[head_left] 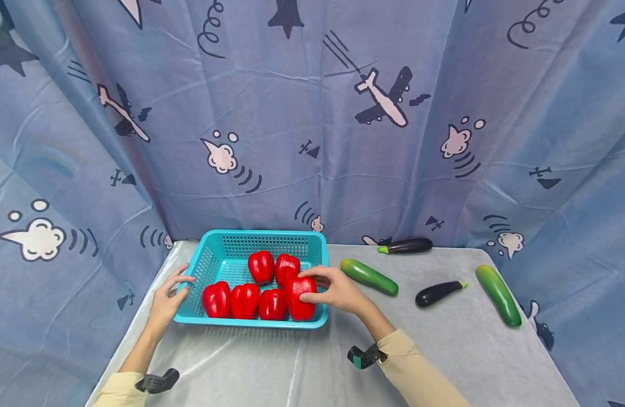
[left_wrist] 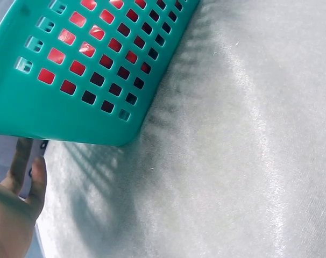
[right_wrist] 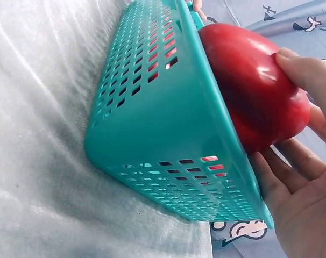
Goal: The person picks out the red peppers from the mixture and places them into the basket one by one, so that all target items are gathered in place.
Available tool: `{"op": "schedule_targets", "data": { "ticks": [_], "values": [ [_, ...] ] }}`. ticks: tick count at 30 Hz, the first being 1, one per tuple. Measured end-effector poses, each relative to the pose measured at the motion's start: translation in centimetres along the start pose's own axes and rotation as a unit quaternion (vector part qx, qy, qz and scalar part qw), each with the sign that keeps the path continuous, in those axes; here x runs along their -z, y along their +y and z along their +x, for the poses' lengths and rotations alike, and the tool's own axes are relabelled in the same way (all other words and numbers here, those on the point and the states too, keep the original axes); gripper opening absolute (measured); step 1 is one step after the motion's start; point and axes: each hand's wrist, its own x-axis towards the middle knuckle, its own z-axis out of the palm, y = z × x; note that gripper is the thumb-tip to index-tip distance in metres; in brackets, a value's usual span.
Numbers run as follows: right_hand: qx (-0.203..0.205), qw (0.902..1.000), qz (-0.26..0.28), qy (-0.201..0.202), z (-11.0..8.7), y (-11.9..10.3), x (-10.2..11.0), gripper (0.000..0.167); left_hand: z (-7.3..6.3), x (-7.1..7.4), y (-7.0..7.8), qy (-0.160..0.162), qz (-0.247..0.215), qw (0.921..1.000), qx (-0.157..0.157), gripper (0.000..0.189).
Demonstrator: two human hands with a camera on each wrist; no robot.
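A turquoise plastic basket [head_left: 251, 324] with perforated walls holds several red bell peppers [head_left: 244, 301]. My right hand [head_left: 337, 289] grips one red bell pepper [head_left: 298, 308] at the basket's front right corner, thumb on the near side and fingers behind it. In the right wrist view this held bell pepper [right_wrist: 254, 80] stands above the basket's rim, and the fingers pass beside the rim. At the basket's left side, my left hand [head_left: 166, 297] has its fingers spread at the rim. The left wrist view shows two of its loosely straight fingers [left_wrist: 38, 180] by the basket wall [left_wrist: 61, 115].
Right of the basket lie a green zucchini [head_left: 369, 276] and an eggplant [head_left: 406, 246] near the back edge. Another eggplant [head_left: 436, 294] and another zucchini [head_left: 498, 295] lie farther right. A patterned blue curtain [head_left: 271, 203] hangs behind the grey cloth-covered table [head_left: 251, 373].
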Motion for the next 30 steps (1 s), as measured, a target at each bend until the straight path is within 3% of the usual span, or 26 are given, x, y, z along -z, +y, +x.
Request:
{"op": "schedule_targets", "data": {
  "ticks": [8,15,23,30],
  "values": [
    [0.000,0.9996,-0.024,0.017,0.04,0.05,-0.30,0.043,0.00,-0.02,-0.34,0.000,0.002,1.0000,-0.006,0.020],
    [0.024,0.9984,-0.047,0.021,0.06,0.28,-0.41,0.041,-0.02,0.00,-0.16,-0.004,-0.007,0.9999,-0.015,0.020],
    [0.023,0.9955,-0.089,0.025,-0.07,0.33,-0.29,0.041,-0.04,0.09,0.01,-0.004,-0.004,1.0000,0.001,0.021],
    [0.020,0.9895,-0.142,0.014,0.11,0.42,-0.33,0.029,-0.08,-0.03,-0.08,-0.001,-0.008,1.0000,-0.003,0.022]
  ]
}}
